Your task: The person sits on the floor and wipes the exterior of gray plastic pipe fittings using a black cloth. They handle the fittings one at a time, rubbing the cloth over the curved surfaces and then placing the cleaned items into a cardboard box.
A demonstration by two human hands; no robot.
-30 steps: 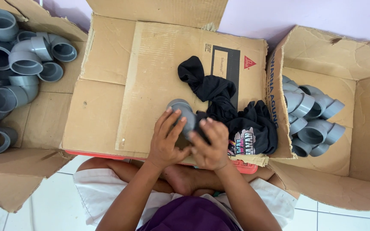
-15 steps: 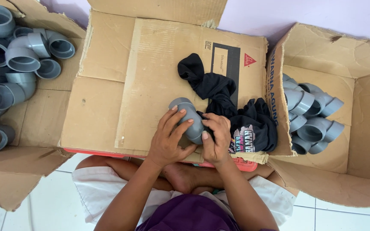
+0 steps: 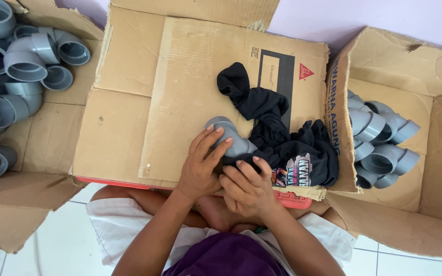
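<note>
A grey plastic pipe elbow [image 3: 229, 137] lies on a flattened cardboard sheet [image 3: 180, 97] in front of me. My left hand [image 3: 200, 166] wraps its fingers over the elbow's near side and holds it. My right hand [image 3: 246, 188] sits just below the elbow with fingers curled on the edge of a black printed cloth [image 3: 282, 138], which is bunched against the fitting and stretches up to the right.
An open cardboard box [image 3: 21, 148] on the left holds several grey pipe elbows [image 3: 26, 56]. Another open box [image 3: 425, 153] on the right holds several more elbows [image 3: 379, 143]. A red edge [image 3: 129, 183] shows under the cardboard sheet. White tiled floor lies below.
The elbow has turned under my hands so its open end points up-left. My right hand has slid down off the fitting onto the cloth edge.
</note>
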